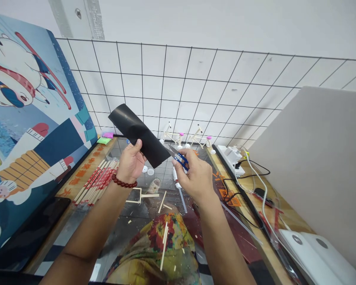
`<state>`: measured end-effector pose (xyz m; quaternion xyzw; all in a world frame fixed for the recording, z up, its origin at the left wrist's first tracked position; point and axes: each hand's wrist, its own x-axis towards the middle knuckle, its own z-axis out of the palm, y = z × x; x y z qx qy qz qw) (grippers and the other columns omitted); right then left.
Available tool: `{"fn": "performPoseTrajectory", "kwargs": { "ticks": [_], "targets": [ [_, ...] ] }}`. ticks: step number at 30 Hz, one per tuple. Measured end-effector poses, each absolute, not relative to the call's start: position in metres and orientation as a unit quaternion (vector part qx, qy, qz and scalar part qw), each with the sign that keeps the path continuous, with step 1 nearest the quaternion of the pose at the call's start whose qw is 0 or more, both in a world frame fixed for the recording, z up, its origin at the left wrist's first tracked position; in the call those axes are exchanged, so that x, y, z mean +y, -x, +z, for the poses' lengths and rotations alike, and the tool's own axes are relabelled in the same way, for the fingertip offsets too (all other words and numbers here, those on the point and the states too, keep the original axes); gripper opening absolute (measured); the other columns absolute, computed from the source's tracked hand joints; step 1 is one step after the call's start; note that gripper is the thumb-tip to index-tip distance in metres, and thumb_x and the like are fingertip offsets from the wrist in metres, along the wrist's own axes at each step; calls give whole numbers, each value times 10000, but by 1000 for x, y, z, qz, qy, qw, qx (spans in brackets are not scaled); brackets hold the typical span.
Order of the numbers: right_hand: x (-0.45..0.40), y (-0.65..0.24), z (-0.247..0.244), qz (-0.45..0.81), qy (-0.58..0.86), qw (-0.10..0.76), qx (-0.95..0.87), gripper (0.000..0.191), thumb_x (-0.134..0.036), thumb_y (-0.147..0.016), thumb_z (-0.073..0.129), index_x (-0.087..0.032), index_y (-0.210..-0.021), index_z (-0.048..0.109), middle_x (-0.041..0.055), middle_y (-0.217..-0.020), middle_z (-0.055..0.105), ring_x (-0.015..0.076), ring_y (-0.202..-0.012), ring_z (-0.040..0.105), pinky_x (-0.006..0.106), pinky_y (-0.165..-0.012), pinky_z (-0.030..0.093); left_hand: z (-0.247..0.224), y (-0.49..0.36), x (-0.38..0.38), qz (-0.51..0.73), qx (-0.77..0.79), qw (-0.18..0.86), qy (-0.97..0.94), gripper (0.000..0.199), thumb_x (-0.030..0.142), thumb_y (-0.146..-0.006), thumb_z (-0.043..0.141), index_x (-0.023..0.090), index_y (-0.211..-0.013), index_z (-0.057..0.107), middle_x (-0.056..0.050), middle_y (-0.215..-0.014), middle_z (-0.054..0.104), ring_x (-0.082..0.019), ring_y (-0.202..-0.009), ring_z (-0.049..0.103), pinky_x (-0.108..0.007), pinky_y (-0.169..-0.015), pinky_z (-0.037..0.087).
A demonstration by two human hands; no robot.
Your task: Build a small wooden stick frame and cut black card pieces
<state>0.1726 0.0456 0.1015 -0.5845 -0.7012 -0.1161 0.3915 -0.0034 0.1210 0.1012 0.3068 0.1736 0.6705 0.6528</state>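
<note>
A black flexible sheet (136, 130), bent along its length, is held up above the glass tabletop by my left hand (131, 160), thumb on its near face. My right hand (194, 172) is closed around small blue-handled thread snips (181, 159). Their pointed blades are at the sheet's lower right corner; I cannot tell whether they touch it. Below my hands lie a small frame of wooden sticks (139, 195), loose stick pieces (162, 202) and a white glue gun (177, 178) with a clear glue stick (183, 200).
Wrapped wooden chopsticks (96, 182) lie at left beside a dark phone or tablet (29, 233). Small stick models (195, 136) stand at the back by the tiled wall. A power strip (231, 158) with cables sits right. A cartoon panel (35, 107) stands left, a grey panel (320, 166) right.
</note>
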Motion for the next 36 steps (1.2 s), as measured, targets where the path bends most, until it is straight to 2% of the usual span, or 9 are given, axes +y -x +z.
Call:
{"fn": "performPoseTrajectory", "kwargs": {
  "ticks": [8,13,21,31,36],
  "targets": [
    [44,-173,103,-99,570,394,-714,277,-381,-895,520,-198,-1089,598,45,-813,722,218,-662,643,298,-599,381,99,3,118,650,186,643,-361,238,272,-719,805,160,-901,701,-74,-962,765,-233,-1016,698,-365,-940,550],
    [42,-166,105,-32,560,413,-717,261,-333,-879,510,-195,-1087,586,44,-839,706,205,-671,625,301,-626,401,98,-1,117,660,185,618,-385,287,309,-688,828,159,-898,704,-85,-960,765,-254,-1064,679,-380,-945,542],
    [42,-165,107,61,528,471,-704,230,-248,-856,471,-189,-1057,564,17,-784,647,168,-645,569,279,-620,406,102,0,115,682,177,597,-384,258,303,-697,822,164,-883,710,-84,-981,762,-248,-1094,665,-368,-955,536],
    [41,-165,106,93,496,503,-702,212,-227,-886,452,-185,-1070,548,27,-853,634,179,-756,576,293,-697,410,99,-6,110,657,182,623,-383,243,306,-712,811,169,-885,708,-80,-980,761,-253,-1106,659,-371,-944,545],
    [40,-166,108,81,499,499,-704,204,-231,-882,457,-185,-1060,547,23,-834,623,179,-734,565,294,-681,400,99,-4,111,647,176,642,-371,216,288,-744,781,166,-905,705,-71,-990,758,-246,-1099,663,-371,-964,538]
  ]
}}
